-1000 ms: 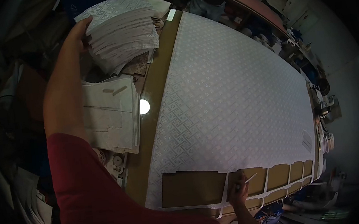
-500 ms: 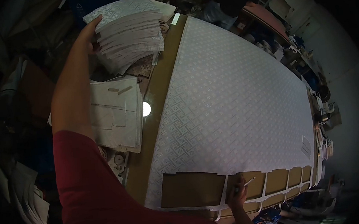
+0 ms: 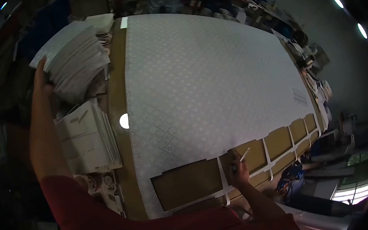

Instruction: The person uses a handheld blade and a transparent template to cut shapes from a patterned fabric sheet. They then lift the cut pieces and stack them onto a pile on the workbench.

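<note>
My left hand (image 3: 43, 75) reaches far left, its thumb over the edge of a fanned stack of pale patterned sheets (image 3: 79, 58). Closed around a slim white pen (image 3: 245, 154), my right hand (image 3: 239, 175) rests by the near edge of a large white patterned sheet (image 3: 215, 76). Rectangular openings cut along that edge show the brown tabletop (image 3: 186, 185). Narrow white strips (image 3: 266, 152) run between the openings. The pen points up and to the right. What the left fingers do under the stack is hidden.
Pale card templates (image 3: 82, 138) lie in a pile below the stack. A white round spot (image 3: 124, 121) shows on the table's left border. Clutter lines the far and right edges. Part of a person (image 3: 164, 1) shows beyond the far edge.
The view has turned, so the table and stack appear farther left. My left hand stays at the stack's edge and my right hand keeps the pen near the cut openings.
</note>
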